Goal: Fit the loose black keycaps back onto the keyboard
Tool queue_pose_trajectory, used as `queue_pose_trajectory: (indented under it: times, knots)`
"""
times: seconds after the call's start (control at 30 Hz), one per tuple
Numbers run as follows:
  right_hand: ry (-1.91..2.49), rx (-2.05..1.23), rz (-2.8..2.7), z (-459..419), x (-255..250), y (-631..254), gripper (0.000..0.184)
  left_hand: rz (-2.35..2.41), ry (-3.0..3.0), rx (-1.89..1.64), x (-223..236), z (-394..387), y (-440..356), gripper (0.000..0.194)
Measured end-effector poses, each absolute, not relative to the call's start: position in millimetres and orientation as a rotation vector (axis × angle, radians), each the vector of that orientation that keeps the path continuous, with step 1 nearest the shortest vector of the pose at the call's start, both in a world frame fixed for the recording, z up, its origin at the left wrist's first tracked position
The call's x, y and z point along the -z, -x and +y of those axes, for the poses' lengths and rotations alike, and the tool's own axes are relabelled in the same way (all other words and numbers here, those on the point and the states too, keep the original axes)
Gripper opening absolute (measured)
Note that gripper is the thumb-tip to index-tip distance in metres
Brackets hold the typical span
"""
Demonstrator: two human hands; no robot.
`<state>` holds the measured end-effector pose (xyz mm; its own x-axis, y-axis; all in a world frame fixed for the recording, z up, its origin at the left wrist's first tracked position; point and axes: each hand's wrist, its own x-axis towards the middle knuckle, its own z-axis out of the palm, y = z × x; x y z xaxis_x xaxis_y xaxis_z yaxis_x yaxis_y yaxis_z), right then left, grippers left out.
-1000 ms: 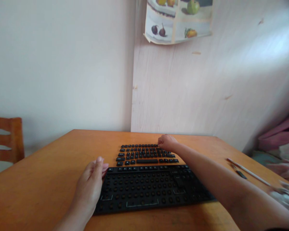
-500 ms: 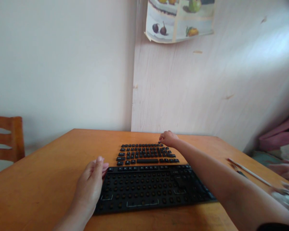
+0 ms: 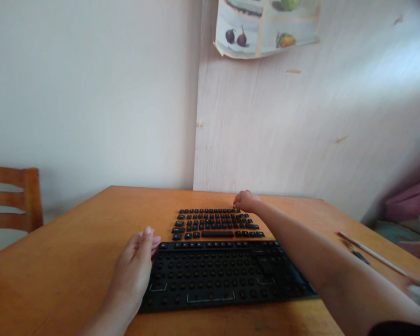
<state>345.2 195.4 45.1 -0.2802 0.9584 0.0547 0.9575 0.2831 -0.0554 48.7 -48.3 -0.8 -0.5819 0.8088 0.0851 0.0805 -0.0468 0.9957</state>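
Note:
A black keyboard (image 3: 210, 273) with most of its main keys off lies on the table, its top row of keys still fitted. Behind it, loose black keycaps (image 3: 217, 223) are laid out in rows, with a long space bar (image 3: 217, 234) in the nearest row. My left hand (image 3: 137, 256) rests against the keyboard's left edge, fingers stretched out and thumb up. At the right end of the farthest row, my right hand (image 3: 247, 201) has its fingertips pinched on a small dark keycap, mostly hidden. My right forearm covers part of the keyboard's right side.
The wooden table (image 3: 73, 252) meets the wall at the back. On the right lie a long thin white stick (image 3: 371, 252) and a dark-handled tool (image 3: 360, 255). A wooden chair (image 3: 33, 200) stands at the left. Fruit pictures (image 3: 266, 30) hang on the wall.
The whole view has shifted slightly, so things appear a little farther right. My right hand stays over the right end of the farthest row, and my left hand stays at the keyboard's edge.

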Motion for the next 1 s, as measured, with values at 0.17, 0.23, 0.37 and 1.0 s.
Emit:
queue_pose_trajectory:
  times: [0.17,0.23,0.37,1.0]
  knots:
    - [1.833,-0.034,-2.445,196.0,-44.5,-345.9,0.019,1.668,-0.934,-1.696,2.2,-47.3,-48.9,0.058]
    - [1.827,-0.045,-2.447,196.1,-44.7,-346.8,0.019,1.670,-0.933,-1.697,0.9,-47.9,-49.5,0.057]
    - [1.810,-0.066,-2.452,195.5,-44.7,-346.7,0.017,1.678,-0.939,-1.702,-1.9,-49.2,-50.9,0.057]
    - [1.256,-0.226,-2.581,111.4,-67.1,-377.0,0.015,1.663,-0.970,-1.708,7.1,-44.1,-45.5,0.057]
